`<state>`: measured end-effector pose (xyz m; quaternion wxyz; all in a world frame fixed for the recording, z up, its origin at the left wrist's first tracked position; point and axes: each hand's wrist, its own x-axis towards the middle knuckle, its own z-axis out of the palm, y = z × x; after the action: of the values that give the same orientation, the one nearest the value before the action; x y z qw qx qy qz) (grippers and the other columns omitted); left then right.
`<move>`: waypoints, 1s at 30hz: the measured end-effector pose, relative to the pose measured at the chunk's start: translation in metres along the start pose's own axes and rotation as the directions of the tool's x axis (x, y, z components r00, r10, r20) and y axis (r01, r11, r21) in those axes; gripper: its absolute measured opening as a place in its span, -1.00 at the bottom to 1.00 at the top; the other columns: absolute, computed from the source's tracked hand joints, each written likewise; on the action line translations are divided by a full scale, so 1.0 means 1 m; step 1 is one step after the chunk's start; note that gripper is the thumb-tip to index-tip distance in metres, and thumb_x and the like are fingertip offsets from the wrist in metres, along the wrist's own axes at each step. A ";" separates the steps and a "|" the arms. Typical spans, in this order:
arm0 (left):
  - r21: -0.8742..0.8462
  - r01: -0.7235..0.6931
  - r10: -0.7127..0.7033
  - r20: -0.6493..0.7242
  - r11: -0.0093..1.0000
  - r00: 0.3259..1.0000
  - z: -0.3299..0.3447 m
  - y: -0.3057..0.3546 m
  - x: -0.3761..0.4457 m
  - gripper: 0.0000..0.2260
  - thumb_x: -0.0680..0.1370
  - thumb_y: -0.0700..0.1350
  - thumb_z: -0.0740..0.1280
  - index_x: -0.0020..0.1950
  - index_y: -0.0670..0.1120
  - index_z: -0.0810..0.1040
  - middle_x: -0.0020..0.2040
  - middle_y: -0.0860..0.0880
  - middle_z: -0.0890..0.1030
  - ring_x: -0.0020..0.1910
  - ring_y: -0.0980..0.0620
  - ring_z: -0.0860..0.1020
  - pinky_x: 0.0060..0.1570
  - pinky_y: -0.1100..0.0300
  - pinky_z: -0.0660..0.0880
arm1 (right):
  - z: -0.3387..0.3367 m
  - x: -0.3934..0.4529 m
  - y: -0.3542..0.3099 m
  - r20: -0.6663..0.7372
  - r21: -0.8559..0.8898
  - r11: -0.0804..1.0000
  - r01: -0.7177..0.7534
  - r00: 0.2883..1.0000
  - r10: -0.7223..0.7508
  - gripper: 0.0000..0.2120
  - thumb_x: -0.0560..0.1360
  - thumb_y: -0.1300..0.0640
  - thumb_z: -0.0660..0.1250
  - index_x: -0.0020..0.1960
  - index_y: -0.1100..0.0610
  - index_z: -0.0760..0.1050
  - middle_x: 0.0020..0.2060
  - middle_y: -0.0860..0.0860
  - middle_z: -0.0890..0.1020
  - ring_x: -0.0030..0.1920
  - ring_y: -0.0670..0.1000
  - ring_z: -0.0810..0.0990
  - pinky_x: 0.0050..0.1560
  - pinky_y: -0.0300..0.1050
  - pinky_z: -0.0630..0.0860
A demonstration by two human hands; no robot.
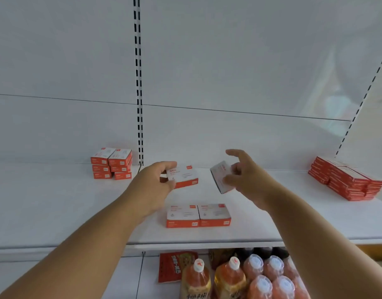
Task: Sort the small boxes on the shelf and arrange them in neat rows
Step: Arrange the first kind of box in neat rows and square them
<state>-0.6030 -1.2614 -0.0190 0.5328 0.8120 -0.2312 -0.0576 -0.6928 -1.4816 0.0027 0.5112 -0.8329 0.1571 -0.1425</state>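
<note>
the left hand (pixel 158 181) grips a small cardboard box (pixel 182 176) by its near end, thumb on top and fingers curled beneath, holding it flat above the white shelf (pixel 56 208); the box is a squat rectangle with a white printed top and orange-red side. the right hand (pixel 242 176) pinches a second box (pixel 222 176) of the same kind between thumb and curled fingers, forefinger lifted clear above it; this box is tilted, its white face turned toward the left and its dark edge downward, and it looks blurred. the two held boxes are near each other but apart. below them, toward the shelf's front, two matching boxes (pixel 198 215) lie flat side by side, touching, orange fronts facing the camera. at the back left a neat block of the same boxes (pixel 111 164) stands two wide and three high. at the far right a stack of flatter red cartons (pixel 347 180) sits in several layers. the shelf is smooth matte white, backed by plain white panels with a seam across, and a slotted metal upright (pixel 139 83) runs up the middle. under the shelf's front edge stand plastic bottles (pixel 230 277) of orange and amber liquid with pale caps, beside a red packet (pixel 177 266).
</note>
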 end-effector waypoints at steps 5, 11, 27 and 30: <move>0.126 0.102 -0.110 0.060 0.987 0.992 0.005 -0.008 -0.001 -0.62 0.60 -0.24 0.31 0.37 0.09 0.48 0.23 0.06 0.58 0.16 0.09 0.55 0.20 0.15 0.49 | 0.010 0.016 0.014 0.145 -0.245 0.970 -0.003 0.989 0.039 -0.79 0.49 0.26 0.25 0.00 0.01 0.57 -0.11 -0.01 0.65 -0.21 0.01 0.53 -0.25 -0.11 0.42; 0.282 0.129 -0.161 0.093 0.951 0.983 0.011 -0.008 0.000 -0.61 0.59 -0.26 0.25 0.33 0.13 0.48 0.27 0.11 0.53 0.18 0.08 0.55 0.20 0.08 0.53 | 0.022 0.016 0.022 0.198 -0.536 0.826 0.171 0.977 -0.074 -0.68 0.56 0.19 0.16 0.17 -0.01 0.60 0.15 -0.09 0.57 0.13 -0.03 0.52 0.07 -0.20 0.40; 0.646 -0.380 0.136 0.395 0.662 0.909 0.022 -0.009 -0.023 -0.29 0.55 0.25 0.25 0.60 0.05 0.05 0.58 0.14 0.07 0.54 0.15 -0.01 0.46 0.28 -0.06 | 0.022 -0.019 0.032 0.413 -0.598 0.645 0.476 0.872 -0.261 -0.28 0.46 -0.32 0.28 0.51 -0.04 0.21 0.41 -0.12 0.32 0.39 -0.08 0.27 0.42 -0.13 0.22; 0.658 -0.414 0.151 0.419 0.628 0.895 0.025 -0.013 -0.022 -0.28 0.55 0.30 0.18 0.60 0.04 0.01 0.57 0.15 0.04 0.53 0.15 -0.03 0.51 0.19 -0.01 | 0.029 -0.025 0.034 0.415 -0.634 0.594 0.495 0.866 -0.280 -0.30 0.51 -0.33 0.15 0.53 0.00 0.14 0.43 -0.10 0.27 0.42 -0.07 0.20 0.44 -0.13 0.19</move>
<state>-0.6267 -1.2681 -0.0447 0.1186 0.8876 -0.4450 -0.0072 -0.7080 -1.4621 -0.0423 0.1135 -0.9899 -0.0583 -0.0620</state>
